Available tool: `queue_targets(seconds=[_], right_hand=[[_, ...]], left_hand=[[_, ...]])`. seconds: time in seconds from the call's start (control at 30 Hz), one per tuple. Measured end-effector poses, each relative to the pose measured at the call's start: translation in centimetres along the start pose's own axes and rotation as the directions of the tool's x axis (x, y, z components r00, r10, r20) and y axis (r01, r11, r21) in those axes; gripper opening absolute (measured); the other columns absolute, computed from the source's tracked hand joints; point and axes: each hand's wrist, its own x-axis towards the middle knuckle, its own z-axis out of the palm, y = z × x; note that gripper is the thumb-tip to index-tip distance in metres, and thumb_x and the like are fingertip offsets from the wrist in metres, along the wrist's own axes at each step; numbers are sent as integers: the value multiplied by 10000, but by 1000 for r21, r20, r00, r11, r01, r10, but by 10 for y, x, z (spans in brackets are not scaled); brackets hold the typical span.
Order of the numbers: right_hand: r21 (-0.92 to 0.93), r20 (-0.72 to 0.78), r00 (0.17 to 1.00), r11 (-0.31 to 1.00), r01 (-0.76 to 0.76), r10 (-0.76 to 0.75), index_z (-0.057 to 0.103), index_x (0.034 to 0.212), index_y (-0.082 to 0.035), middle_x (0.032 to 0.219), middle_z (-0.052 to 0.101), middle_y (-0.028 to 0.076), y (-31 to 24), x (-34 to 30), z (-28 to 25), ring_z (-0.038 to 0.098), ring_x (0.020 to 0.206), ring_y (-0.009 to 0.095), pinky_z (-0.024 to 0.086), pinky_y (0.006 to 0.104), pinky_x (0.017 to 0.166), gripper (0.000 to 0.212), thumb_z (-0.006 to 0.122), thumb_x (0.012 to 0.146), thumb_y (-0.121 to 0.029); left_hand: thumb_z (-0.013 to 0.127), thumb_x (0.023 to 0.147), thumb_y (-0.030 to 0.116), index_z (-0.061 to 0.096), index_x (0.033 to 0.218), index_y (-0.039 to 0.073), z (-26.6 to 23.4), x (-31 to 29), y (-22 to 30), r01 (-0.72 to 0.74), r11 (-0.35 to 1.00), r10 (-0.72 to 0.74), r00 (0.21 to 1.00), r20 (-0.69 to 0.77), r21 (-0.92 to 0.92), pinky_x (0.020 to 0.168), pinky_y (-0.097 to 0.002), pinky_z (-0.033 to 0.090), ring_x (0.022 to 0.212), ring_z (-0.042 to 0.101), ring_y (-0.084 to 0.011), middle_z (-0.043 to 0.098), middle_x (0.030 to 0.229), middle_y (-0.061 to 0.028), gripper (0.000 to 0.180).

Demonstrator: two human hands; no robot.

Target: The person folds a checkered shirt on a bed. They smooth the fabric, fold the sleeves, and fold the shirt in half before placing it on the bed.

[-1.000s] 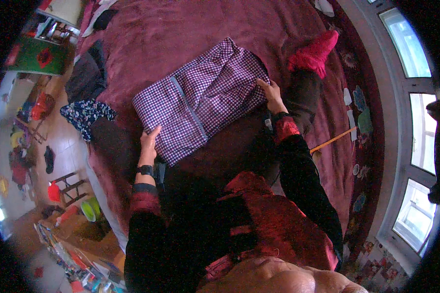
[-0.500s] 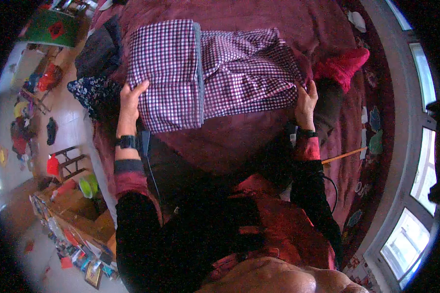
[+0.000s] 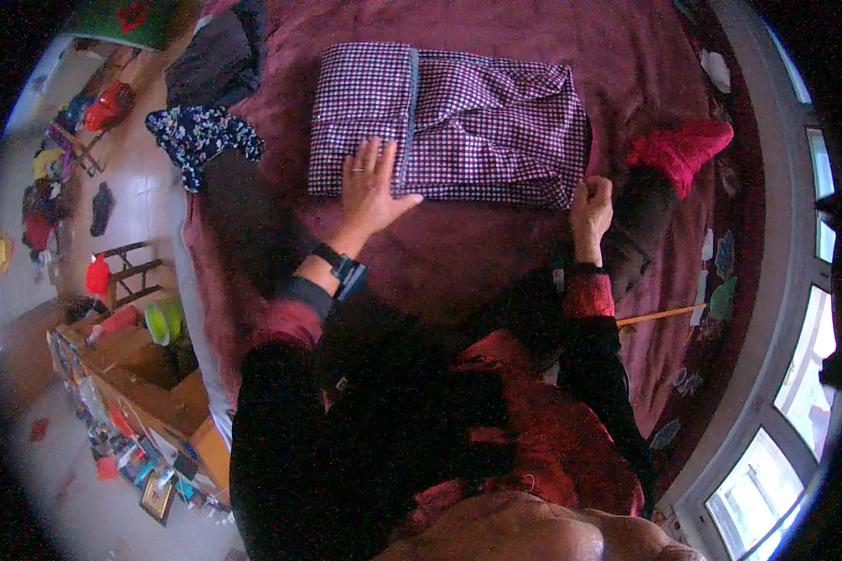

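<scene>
Left hand (image 3: 374,190) spread flat on folded checked shirt (image 3: 482,122); right hand (image 3: 591,206) pinching its corner, maroon bedspread (image 3: 477,252) underneath

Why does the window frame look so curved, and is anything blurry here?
Head view: the fisheye lens bows the window frame near the rim, with black corners; daylight glares in the panes; the checked shirt under the left hand looks sharp, while the dark lap below sits in shadow.

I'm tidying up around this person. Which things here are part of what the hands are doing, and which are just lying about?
In use:
checked shirt
left hand, flat on it
right hand, at its corner
bedspread

Lying about:
flowered cloth
dark garment
red sock
green bowl
</scene>
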Motion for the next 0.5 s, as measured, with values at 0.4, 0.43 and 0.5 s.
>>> queue_targets(seconds=[0.4, 0.43, 0.5], right_hand=[[-385, 777, 608, 888, 251, 165, 608, 1164, -58, 1084, 656, 157, -27, -75, 39, 643, 950, 327, 518, 405, 798, 276, 554, 953, -228], [-401, 775, 605, 882, 247, 183, 605, 1185, -56, 1109, 655, 146, -34, -74, 38, 643, 962, 312, 520, 392, 809, 283, 540, 967, -225], [-422, 772, 601, 874, 240, 208, 599, 1227, -53, 1159, 653, 124, -47, -75, 34, 644, 986, 282, 523, 366, 831, 298, 511, 995, -218]], left_hand=[[757, 768, 299, 462, 1377, 68, -5, 26, -22, 62, 988, -54, 997, 57, -142, 989, -470, 460, 1198, 544, -405, 494, 1398, -212, 715], [752, 775, 299, 465, 1376, 69, -7, 29, -26, 127, 975, -95, 979, 179, -182, 988, -460, 464, 1196, 547, -402, 501, 1393, -204, 705], [734, 806, 275, 457, 1379, 57, -8, 36, -32, 192, 942, -139, 970, 199, -276, 1032, -427, 443, 1234, 525, -373, 511, 1376, -195, 672]])
